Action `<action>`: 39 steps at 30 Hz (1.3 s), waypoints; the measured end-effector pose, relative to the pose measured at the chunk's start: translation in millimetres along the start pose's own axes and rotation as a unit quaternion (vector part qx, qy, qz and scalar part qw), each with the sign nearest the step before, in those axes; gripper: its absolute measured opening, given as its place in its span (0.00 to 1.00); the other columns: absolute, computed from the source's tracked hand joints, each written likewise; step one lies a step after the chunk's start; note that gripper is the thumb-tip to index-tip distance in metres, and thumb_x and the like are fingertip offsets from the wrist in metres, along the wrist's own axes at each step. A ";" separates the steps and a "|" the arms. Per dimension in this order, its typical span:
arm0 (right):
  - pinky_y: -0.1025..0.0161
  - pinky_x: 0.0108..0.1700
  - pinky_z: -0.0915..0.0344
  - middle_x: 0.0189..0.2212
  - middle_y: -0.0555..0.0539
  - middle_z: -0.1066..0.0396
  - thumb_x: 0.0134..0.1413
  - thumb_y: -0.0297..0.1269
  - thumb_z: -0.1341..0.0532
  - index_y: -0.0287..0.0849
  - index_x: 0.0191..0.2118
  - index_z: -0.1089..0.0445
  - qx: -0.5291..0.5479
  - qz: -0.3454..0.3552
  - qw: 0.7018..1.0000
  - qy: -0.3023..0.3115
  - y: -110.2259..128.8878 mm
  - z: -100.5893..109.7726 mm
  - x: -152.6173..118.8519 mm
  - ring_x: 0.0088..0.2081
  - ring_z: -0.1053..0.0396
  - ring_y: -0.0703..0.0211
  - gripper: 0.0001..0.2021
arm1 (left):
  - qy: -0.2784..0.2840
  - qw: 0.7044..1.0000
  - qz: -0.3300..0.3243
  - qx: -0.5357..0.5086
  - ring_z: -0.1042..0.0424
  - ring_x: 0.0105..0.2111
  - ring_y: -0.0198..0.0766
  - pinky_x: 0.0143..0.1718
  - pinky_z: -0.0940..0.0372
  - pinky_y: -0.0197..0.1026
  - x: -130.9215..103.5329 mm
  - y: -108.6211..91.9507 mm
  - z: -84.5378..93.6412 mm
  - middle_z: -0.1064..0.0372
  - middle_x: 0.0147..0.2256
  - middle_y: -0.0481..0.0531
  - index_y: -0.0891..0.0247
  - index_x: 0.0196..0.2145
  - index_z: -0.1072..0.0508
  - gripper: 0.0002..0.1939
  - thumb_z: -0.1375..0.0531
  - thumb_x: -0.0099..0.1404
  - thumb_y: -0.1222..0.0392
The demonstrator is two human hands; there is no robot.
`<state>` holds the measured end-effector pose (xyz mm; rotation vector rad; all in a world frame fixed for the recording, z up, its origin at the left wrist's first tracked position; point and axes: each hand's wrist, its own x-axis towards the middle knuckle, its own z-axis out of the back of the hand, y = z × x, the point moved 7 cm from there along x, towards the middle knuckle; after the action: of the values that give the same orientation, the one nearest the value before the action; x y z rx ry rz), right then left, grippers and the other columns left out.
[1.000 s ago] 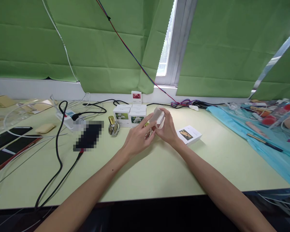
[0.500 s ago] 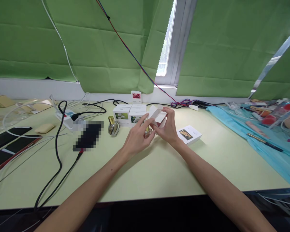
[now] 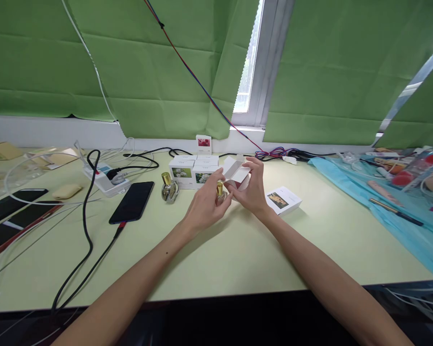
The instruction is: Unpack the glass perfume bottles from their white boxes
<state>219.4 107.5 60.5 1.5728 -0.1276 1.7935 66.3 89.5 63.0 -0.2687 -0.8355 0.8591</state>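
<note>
My left hand [image 3: 206, 203] is closed around a small glass perfume bottle [image 3: 220, 188] whose gold cap shows between thumb and fingers. Just right of it, my right hand [image 3: 251, 190] grips a small white box [image 3: 239, 173] with its top flaps standing up. The box is tilted, and its lower part is partly hidden by my fingers. A second perfume bottle [image 3: 170, 188] with a gold cap stands on the table to the left. Several white boxes with flower pictures [image 3: 182, 173] are grouped behind my left hand. Another white box [image 3: 283, 200] lies right of my right wrist.
A phone [image 3: 132, 203] on a charging cable and a white power strip [image 3: 104, 179] are at the left, with black cables across the table. Blue plastic sheeting [image 3: 368, 192] with a pen and clutter covers the right side. One white box [image 3: 203, 143] leans at the wall.
My left fingers have drawn back from the white box's flap and curled around the perfume bottle. The bottle's gold cap shows more clearly. My right hand has shifted slightly.
</note>
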 end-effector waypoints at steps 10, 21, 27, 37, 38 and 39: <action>0.45 0.52 0.31 0.59 0.35 0.41 0.50 0.38 0.31 0.48 0.51 0.46 0.033 -0.004 0.999 0.012 0.2 -0.4 1.6 0.61 0.38 0.42 0.27 | 0.002 1.000 -0.014 -0.004 0.38 0.18 0.24 0.33 0.31 0.42 0.3 -3.4 0.4 0.41 0.68 0.61 0.58 0.48 0.37 0.12 0.42 0.69 0.57; 0.43 0.54 0.32 0.59 0.33 0.39 0.47 0.38 0.30 0.48 0.49 0.45 0.037 -0.033 0.999 0.006 -5.4 -1.3 -0.4 0.60 0.36 0.41 0.28 | 0.006 1.000 -0.015 -0.003 0.38 0.18 0.24 0.36 0.30 0.44 0.5 -4.5 0.6 0.41 0.67 0.60 0.58 0.48 0.37 0.10 0.42 0.70 0.56; 0.46 0.52 0.30 0.57 0.35 0.39 0.45 0.37 0.29 0.49 0.49 0.46 0.042 -0.049 0.998 0.006 -7.8 -1.8 -0.6 0.59 0.35 0.43 0.30 | 0.012 1.000 -0.011 -0.007 0.37 0.18 0.25 0.36 0.30 0.45 0.6 -4.5 0.8 0.39 0.66 0.60 0.57 0.49 0.36 0.11 0.42 0.70 0.56; 0.48 0.51 0.29 0.53 0.40 0.37 0.45 0.38 0.30 0.49 0.49 0.47 0.038 -0.065 0.997 0.004 -10.3 -2.1 -1.4 0.53 0.33 0.48 0.29 | 0.018 0.999 -0.032 -0.002 0.38 0.19 0.25 0.37 0.30 0.45 -0.1 -7.0 0.8 0.41 0.66 0.59 0.57 0.49 0.36 0.11 0.43 0.71 0.56; 0.48 0.51 0.29 0.52 0.40 0.37 0.45 0.38 0.30 0.49 0.49 0.47 0.041 -0.065 0.997 0.003 -10.2 -2.0 -1.4 0.52 0.32 0.49 0.29 | 0.020 0.999 -0.033 -0.001 0.36 0.20 0.27 0.37 0.30 0.45 -0.1 -7.1 0.5 0.40 0.66 0.59 0.57 0.49 0.36 0.11 0.43 0.71 0.56; 0.49 0.51 0.29 0.52 0.40 0.37 0.45 0.38 0.30 0.49 0.49 0.46 0.043 -0.066 0.997 0.002 -10.2 -2.0 -1.4 0.52 0.32 0.49 0.29 | 0.021 0.999 -0.033 0.000 0.33 0.22 0.29 0.38 0.30 0.46 -0.1 -6.9 0.1 0.40 0.65 0.59 0.57 0.49 0.36 0.10 0.43 0.71 0.56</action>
<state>223.6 115.3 54.8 1.5996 0.0553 1.7194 70.1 85.1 66.5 -0.2570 -0.8012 0.7904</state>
